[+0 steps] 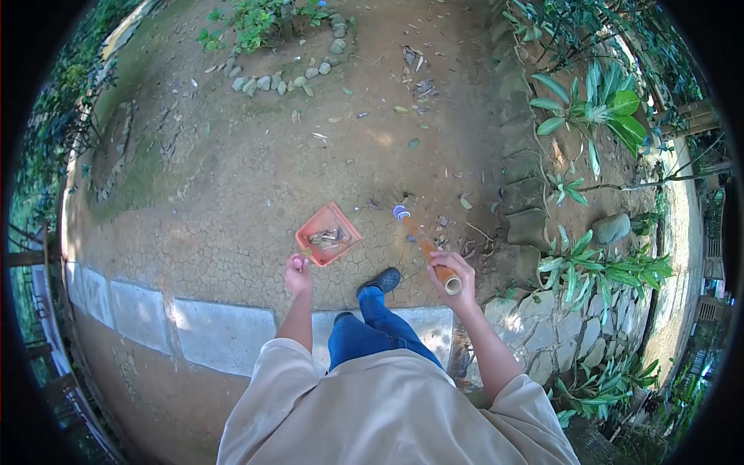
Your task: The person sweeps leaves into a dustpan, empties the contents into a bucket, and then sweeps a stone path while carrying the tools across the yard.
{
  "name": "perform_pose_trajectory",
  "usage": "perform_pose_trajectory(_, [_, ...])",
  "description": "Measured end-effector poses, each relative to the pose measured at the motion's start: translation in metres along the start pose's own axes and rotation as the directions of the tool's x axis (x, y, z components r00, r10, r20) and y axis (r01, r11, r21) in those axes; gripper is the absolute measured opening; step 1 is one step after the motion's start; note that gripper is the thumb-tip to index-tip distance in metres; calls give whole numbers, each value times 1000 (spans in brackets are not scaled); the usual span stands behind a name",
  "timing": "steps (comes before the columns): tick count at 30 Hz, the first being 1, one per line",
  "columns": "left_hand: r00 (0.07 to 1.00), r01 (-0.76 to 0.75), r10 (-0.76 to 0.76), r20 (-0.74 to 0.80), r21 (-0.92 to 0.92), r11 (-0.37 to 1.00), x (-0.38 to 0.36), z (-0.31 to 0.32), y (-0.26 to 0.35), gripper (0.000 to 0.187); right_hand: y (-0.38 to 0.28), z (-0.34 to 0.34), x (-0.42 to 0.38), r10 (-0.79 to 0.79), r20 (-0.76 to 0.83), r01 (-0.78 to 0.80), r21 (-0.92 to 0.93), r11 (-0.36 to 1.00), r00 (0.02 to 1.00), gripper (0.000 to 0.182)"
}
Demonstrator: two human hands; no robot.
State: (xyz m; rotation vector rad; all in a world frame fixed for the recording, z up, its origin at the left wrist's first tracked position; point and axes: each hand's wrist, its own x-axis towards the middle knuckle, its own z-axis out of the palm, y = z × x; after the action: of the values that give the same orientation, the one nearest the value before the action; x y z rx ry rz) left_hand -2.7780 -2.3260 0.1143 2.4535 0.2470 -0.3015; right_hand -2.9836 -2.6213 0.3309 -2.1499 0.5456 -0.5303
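Observation:
My left hand (297,274) is closed around the handle of a red-orange dustpan (350,222), which is low over the cracked soil in front of me. Dry leaves and twigs (332,235) lie inside the pan. My right hand (456,273) grips a broom (422,242) by its hollow bamboo handle, the open end pointing up toward me. A purple and white binding wraps the broom's far end, and its bristles are mostly hidden below that. Some dry leaves are scattered on the ground around the broom's lower end.
Pale concrete slabs (225,329) run beneath my feet. A ring of stones (277,83) circles a plant (260,27) ahead. At right, a row of tiles (525,190) edges a bed with leafy plants (601,108) and a grey rock (611,229). Fallen leaves (418,62) dot the soil.

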Motion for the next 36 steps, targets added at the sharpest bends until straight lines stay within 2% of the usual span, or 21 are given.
perform_pose_trajectory(3, [1000,10,-7,30,-87,996,1,6,7,35,-16,-11,-2,29,57,-33,64,997,998,16])
perform_pose_trajectory(5, [998,33,-23,58,-181,983,6,11,2,35,-21,-21,-4,90,33,-92,92,991,995,15])
perform_pose_trajectory(10, [999,16,-7,53,-166,986,6,2,17,32,-36,-43,-8,235,-75,-216,200,956,969,17])
perform_pose_trajectory(13, [999,-23,31,41,-171,985,11,5,12,32,-37,-53,-8,216,-132,-195,159,968,967,16])
perform_pose_trajectory(16, [998,-45,52,38,-164,985,10,3,18,33,-27,-62,-9,277,-208,-253,136,958,938,15])
perform_pose_trajectory(20, [991,-123,128,32,-111,986,12,10,26,33,-7,-73,-7,258,-318,-242,89,966,912,14])
perform_pose_trajectory(26, [987,-141,148,61,-105,984,11,32,58,34,14,-86,6,192,-348,-219,-41,975,918,16])
perform_pose_trajectory(29, [968,-229,243,57,-177,957,19,60,59,34,29,-89,13,174,-361,-215,-76,974,916,16])
perform_pose_trajectory(32, [973,-176,192,129,-130,976,12,68,89,34,50,-89,20,164,-363,-214,-102,972,917,16])
perform_pose_trajectory(36, [970,-178,196,146,-129,976,18,97,97,33,60,-89,27,141,-266,-178,-120,977,953,16])
